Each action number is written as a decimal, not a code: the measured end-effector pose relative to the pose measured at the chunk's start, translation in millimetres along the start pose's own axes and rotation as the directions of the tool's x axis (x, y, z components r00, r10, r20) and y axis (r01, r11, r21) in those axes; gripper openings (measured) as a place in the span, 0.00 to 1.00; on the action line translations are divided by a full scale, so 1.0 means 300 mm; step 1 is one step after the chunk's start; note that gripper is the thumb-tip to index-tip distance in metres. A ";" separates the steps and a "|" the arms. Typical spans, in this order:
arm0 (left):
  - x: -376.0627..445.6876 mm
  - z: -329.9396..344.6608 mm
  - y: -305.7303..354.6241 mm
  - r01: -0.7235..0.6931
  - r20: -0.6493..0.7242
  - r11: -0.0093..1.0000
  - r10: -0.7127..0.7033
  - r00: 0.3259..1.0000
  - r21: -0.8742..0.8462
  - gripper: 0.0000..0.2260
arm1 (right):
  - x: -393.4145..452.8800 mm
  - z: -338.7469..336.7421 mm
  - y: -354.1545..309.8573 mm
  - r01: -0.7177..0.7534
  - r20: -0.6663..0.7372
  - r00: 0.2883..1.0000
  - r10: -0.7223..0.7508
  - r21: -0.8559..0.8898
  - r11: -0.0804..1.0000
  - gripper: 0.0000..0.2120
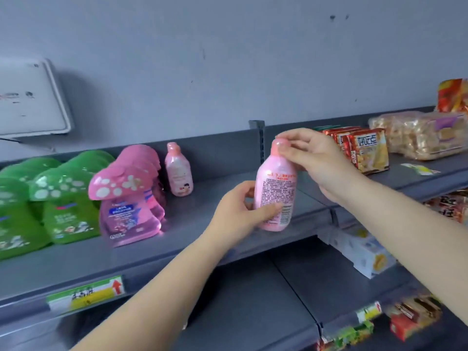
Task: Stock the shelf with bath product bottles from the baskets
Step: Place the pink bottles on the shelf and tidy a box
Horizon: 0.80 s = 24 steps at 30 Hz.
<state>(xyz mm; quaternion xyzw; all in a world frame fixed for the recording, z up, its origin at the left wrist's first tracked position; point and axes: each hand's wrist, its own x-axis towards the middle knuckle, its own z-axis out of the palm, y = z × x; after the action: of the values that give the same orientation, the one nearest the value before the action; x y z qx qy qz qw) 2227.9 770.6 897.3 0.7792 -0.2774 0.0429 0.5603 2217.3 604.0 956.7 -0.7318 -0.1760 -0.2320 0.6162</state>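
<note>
pink bottle in both hands, ready to go on the shelf

you're mid-placement: your left hand has its grip closed around the lower body of the pink bath bottle, and your right hand pinches its cap from above, holding it upright just over the bare grey shelf. the printed back label faces you, so the next move likely calls for a turn before you set it down beside the matching small pink bottle, which stands near the pink mushroom-cap bottles. both forearms reach up and forward, wrists bent inward.
</note>
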 end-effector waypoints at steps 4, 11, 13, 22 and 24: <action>0.002 -0.140 -0.059 0.048 -0.100 0.999 -0.047 0.994 0.004 0.15 | 0.098 0.159 0.010 -0.005 0.078 0.997 0.004 0.009 1.000 0.06; 0.067 -0.276 -0.139 0.117 -0.227 0.991 -0.101 0.969 0.059 0.16 | 0.253 0.329 0.046 -0.037 0.187 0.982 0.037 -0.003 0.999 0.05; 0.090 -0.289 -0.153 0.137 -0.257 0.988 -0.117 0.959 0.064 0.17 | 0.294 0.353 0.063 -0.038 0.211 0.977 0.040 -0.014 0.999 0.05; 0.180 -0.329 -0.222 0.248 -0.402 0.967 -0.206 0.892 0.053 0.17 | 0.448 0.427 0.160 -0.045 0.320 0.946 0.050 -0.026 0.999 0.06; 0.189 -0.334 -0.241 0.264 -0.434 0.960 -0.198 0.879 0.097 0.19 | 0.468 0.446 0.176 -0.039 0.341 0.939 0.048 -0.031 0.999 0.06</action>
<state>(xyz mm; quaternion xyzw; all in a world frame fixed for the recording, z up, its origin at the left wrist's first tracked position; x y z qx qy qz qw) 2334.7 854.5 894.2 0.8199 -0.0513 0.1631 0.5465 2378.9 722.2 973.8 -0.7720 -0.2613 -0.0900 0.5724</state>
